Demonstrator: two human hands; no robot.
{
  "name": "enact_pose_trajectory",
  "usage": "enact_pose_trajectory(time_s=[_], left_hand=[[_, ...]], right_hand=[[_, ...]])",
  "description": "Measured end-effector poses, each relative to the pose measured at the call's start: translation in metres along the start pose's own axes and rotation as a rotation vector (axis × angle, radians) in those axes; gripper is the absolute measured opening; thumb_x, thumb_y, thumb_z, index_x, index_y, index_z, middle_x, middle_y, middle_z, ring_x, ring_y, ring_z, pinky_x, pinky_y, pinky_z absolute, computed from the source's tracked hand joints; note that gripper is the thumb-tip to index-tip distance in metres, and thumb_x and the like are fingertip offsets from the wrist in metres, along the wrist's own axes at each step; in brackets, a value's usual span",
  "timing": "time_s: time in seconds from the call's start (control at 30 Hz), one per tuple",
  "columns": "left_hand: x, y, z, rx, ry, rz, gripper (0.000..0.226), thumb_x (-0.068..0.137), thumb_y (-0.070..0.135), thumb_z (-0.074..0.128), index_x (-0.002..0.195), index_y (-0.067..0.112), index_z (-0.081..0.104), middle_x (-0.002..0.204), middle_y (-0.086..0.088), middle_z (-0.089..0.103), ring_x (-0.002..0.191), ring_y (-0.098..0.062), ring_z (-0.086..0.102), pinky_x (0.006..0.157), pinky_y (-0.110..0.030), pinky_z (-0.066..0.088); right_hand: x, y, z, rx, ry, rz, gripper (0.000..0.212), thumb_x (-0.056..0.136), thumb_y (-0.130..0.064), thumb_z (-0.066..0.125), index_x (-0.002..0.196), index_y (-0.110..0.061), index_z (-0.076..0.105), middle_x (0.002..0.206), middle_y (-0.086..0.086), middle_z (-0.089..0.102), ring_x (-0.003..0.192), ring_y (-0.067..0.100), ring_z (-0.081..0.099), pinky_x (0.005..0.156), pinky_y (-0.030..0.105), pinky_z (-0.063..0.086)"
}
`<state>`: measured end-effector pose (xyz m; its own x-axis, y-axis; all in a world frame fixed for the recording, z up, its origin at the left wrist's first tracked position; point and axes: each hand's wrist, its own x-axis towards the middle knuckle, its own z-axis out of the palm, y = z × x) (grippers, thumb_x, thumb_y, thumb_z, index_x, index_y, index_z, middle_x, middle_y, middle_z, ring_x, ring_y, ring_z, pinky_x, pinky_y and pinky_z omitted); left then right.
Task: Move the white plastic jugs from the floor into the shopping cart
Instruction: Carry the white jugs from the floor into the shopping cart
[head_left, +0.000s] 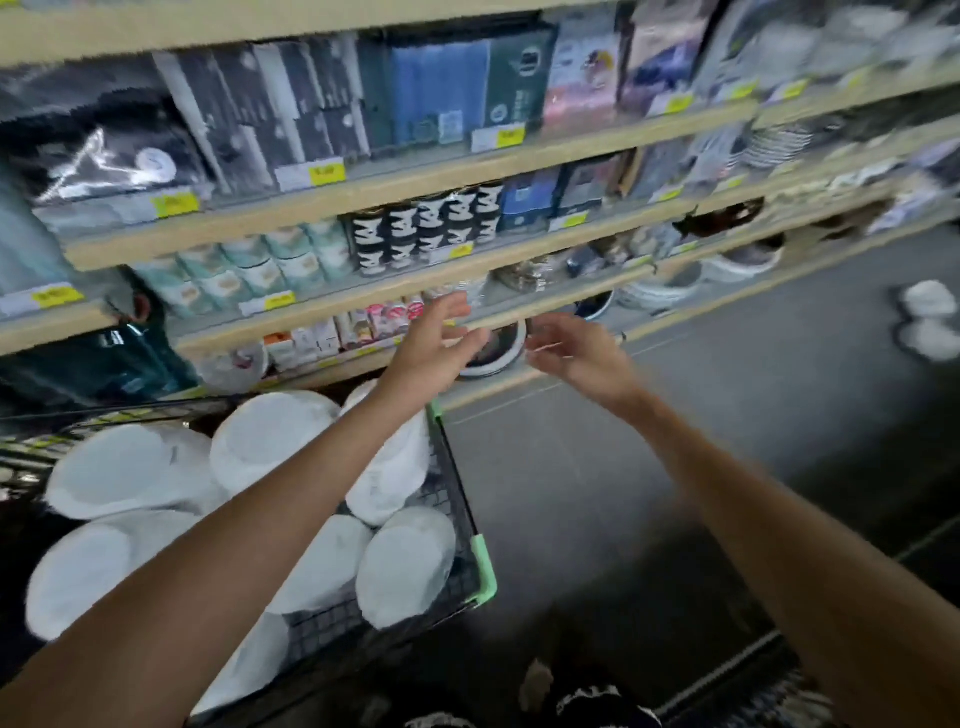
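Several white plastic jugs (270, 441) lie piled in a black wire shopping cart (457, 499) with green corner guards at the lower left. Two more white jugs (930, 322) sit on the dark floor at the far right. My left hand (436, 343) reaches forward above the cart's far corner, fingers spread, holding nothing. A little to its right, my right hand (576, 353) hovers over the floor, fingers apart and empty. The picture is blurred by motion.
Wooden store shelves (363, 192) with packaged goods, cans and yellow price tags run across the back. Bowls (493, 348) stand on the lowest shelf just beyond my hands. Dark floor (675, 441) stretches right of the cart.
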<state>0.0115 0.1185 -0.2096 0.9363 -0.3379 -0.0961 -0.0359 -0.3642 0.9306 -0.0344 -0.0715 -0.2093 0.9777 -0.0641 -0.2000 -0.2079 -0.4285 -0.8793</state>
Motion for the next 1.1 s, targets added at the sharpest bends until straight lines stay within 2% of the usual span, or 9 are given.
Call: enact_pose_trajectory(time_s=[0.1, 0.2, 0.33, 0.43, 0.53, 0.6, 0.73, 0.87, 1.1], left_hand=[[0.028, 0.035, 0.07, 0.003, -0.051, -0.03, 0.048, 0.092, 0.025, 0.058, 0.136, 0.014, 0.042, 0.135, 0.001, 0.049, 0.107, -0.011, 0.053, 0.09, -0.025, 0.043], [0.055, 0.065, 0.131, 0.005, -0.065, -0.048, 0.046, 0.093, 0.025, 0.058, 0.135, 0.012, 0.044, 0.131, 0.0, 0.051, 0.114, -0.012, 0.053, 0.089, -0.018, 0.038], [0.089, 0.104, 0.207, 0.006, -0.144, -0.052, 0.043, 0.093, 0.022, 0.056, 0.133, 0.01, 0.045, 0.131, -0.004, 0.052, 0.106, -0.009, 0.05, 0.07, 0.0, 0.039], [0.11, 0.128, 0.249, 0.047, -0.198, -0.019, 0.045, 0.093, 0.026, 0.057, 0.134, 0.012, 0.046, 0.131, -0.003, 0.053, 0.108, -0.008, 0.05, 0.083, -0.013, 0.038], [0.133, 0.15, 0.294, 0.073, -0.288, 0.007, 0.045, 0.093, 0.028, 0.057, 0.134, 0.014, 0.045, 0.131, 0.001, 0.053, 0.108, -0.007, 0.05, 0.077, -0.013, 0.039], [0.151, 0.162, 0.322, 0.091, -0.335, 0.026, 0.045, 0.093, 0.028, 0.057, 0.134, 0.015, 0.045, 0.131, 0.003, 0.053, 0.11, -0.007, 0.05, 0.085, -0.017, 0.036], [0.201, 0.184, 0.38, 0.112, -0.413, 0.064, 0.048, 0.093, 0.028, 0.057, 0.136, 0.013, 0.043, 0.133, 0.0, 0.053, 0.115, -0.008, 0.05, 0.092, -0.019, 0.035], [0.266, 0.209, 0.443, 0.125, -0.509, 0.096, 0.05, 0.092, 0.031, 0.057, 0.137, 0.016, 0.042, 0.135, 0.001, 0.05, 0.123, -0.012, 0.048, 0.105, -0.031, 0.039], [0.394, 0.255, 0.545, 0.182, -0.622, 0.094, 0.052, 0.093, 0.032, 0.056, 0.14, 0.016, 0.04, 0.138, 0.002, 0.049, 0.125, -0.012, 0.046, 0.091, -0.021, 0.031]], right_hand=[[-0.003, 0.034, -0.076, 0.002, 0.053, 0.015, 0.037, 0.088, -0.001, 0.063, 0.124, 0.001, 0.054, 0.109, 0.025, 0.064, 0.089, 0.015, 0.06, 0.076, 0.017, 0.048], [-0.008, 0.062, -0.145, 0.035, 0.106, 0.042, 0.034, 0.088, -0.004, 0.063, 0.122, -0.004, 0.055, 0.104, 0.017, 0.065, 0.092, 0.018, 0.06, 0.084, 0.029, 0.049], [-0.018, 0.089, -0.223, 0.102, 0.197, 0.07, 0.028, 0.09, -0.002, 0.06, 0.116, -0.011, 0.056, 0.099, 0.013, 0.062, 0.089, 0.017, 0.057, 0.07, 0.012, 0.046], [-0.017, 0.108, -0.265, 0.113, 0.268, 0.091, 0.034, 0.09, -0.004, 0.061, 0.124, -0.005, 0.055, 0.102, 0.014, 0.063, 0.09, 0.016, 0.057, 0.068, 0.009, 0.046], [-0.014, 0.131, -0.309, 0.122, 0.335, 0.131, 0.035, 0.091, -0.01, 0.061, 0.125, -0.007, 0.054, 0.104, 0.01, 0.065, 0.084, 0.012, 0.059, 0.065, 0.009, 0.044], [-0.01, 0.147, -0.334, 0.128, 0.362, 0.159, 0.036, 0.091, -0.014, 0.061, 0.127, -0.009, 0.054, 0.107, 0.009, 0.065, 0.08, 0.008, 0.058, 0.061, 0.007, 0.042], [0.006, 0.181, -0.388, 0.115, 0.417, 0.215, 0.037, 0.091, -0.018, 0.061, 0.127, -0.012, 0.055, 0.111, 0.012, 0.066, 0.088, 0.015, 0.06, 0.067, 0.017, 0.043], [0.041, 0.213, -0.452, 0.121, 0.476, 0.247, 0.036, 0.091, -0.018, 0.06, 0.126, -0.012, 0.055, 0.111, 0.014, 0.066, 0.092, 0.019, 0.061, 0.073, 0.022, 0.044], [0.124, 0.262, -0.568, 0.152, 0.535, 0.346, 0.035, 0.091, -0.018, 0.06, 0.125, -0.011, 0.055, 0.109, 0.015, 0.068, 0.087, 0.017, 0.061, 0.067, 0.02, 0.043]])
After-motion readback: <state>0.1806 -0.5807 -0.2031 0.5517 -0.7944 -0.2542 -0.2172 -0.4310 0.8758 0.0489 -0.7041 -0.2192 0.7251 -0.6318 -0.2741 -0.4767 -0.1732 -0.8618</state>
